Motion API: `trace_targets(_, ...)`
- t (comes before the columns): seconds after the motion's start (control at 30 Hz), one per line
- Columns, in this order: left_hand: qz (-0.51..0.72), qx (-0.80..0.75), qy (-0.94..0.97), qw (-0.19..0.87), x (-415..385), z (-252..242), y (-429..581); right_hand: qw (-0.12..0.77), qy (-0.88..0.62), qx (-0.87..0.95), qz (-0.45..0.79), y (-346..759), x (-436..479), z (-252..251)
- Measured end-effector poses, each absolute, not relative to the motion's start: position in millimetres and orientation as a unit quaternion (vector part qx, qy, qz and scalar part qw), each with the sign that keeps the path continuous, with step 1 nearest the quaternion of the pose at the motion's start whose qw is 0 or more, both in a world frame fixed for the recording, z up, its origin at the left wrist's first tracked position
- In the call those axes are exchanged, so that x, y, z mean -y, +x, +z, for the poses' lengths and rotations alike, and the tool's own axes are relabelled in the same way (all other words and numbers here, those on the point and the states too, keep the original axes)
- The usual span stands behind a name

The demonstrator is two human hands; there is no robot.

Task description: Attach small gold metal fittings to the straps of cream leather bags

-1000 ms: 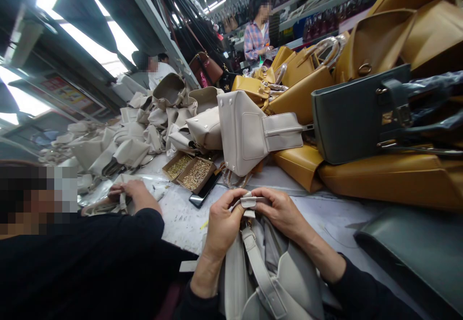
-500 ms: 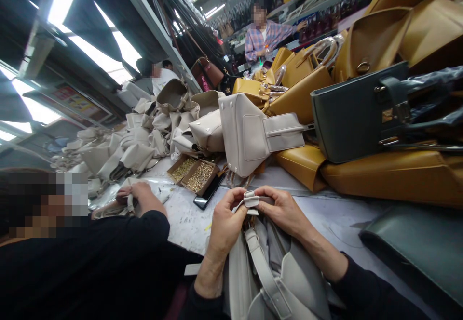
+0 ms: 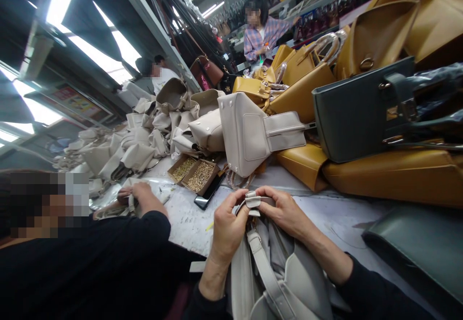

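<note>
A light grey bag (image 3: 282, 281) lies below my hands at the table's near edge, its handle strap (image 3: 263, 264) running down over it. My left hand (image 3: 229, 219) pinches the left side of a small grey strap piece with a loop (image 3: 252, 200) at the top of the bag. From the right, my right hand (image 3: 284, 214) grips the same piece between thumb and fingers. Both sets of fingertips are close together around the loop. Some metal hardware shows just under it, partly hidden by the fingers.
Two boxes of gold-coloured studs (image 3: 198, 176) and a phone (image 3: 210, 192) sit beyond my hands. Grey bags (image 3: 137, 137), mustard bags (image 3: 390, 173) and a dark green bag (image 3: 349, 117) are piled behind. A co-worker (image 3: 108, 243) works close on the left.
My hands and the strap piece have shifted very slightly right in the view, with the same hold. The person in the checked shirt at the back has turned their head.
</note>
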State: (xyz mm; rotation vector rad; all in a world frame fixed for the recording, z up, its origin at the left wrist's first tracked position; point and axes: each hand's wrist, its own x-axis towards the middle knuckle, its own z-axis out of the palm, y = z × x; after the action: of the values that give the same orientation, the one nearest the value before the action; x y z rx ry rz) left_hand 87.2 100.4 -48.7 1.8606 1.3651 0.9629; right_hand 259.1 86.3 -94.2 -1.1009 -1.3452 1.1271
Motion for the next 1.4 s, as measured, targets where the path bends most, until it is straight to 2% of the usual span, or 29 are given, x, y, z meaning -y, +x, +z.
trace_targets(0.37, 0.347, -0.491, 0.755, 0.26, -101.2, -45.9, 84.8, 0.507, -0.465, 0.643, 0.336, 256.4, -81.3, -104.2)
trace_targets(0.53, 0.338, -0.492, 0.76, 0.258, -99.4, -44.5, 88.6, 0.501, -0.456, 0.647, 0.35, 258.9, -84.1, -109.0)
trace_targets(0.77, 0.343, -0.456, 0.802, 0.178, -97.6, -43.3, 91.2, 0.503, -0.481, 0.632, 0.341, 257.0, -82.9, -106.6)
trace_targets(1.07, 0.361, -0.455, 0.803, 0.129, -96.6, -48.6, 98.0, 0.522, -0.499, 0.605, 0.336, 255.1, -81.2, -102.3)
trace_targets(1.3, 0.361, -0.423, 0.827, 0.078, -93.2, -60.5, 91.7, 0.522, -0.513, 0.646, 0.217, 248.2, -74.9, -99.1)
trace_targets(1.4, 0.365, -0.45, 0.81, 0.093, -94.3, -64.4, 89.3, 0.518, -0.51, 0.659, 0.192, 246.3, -73.9, -99.6)
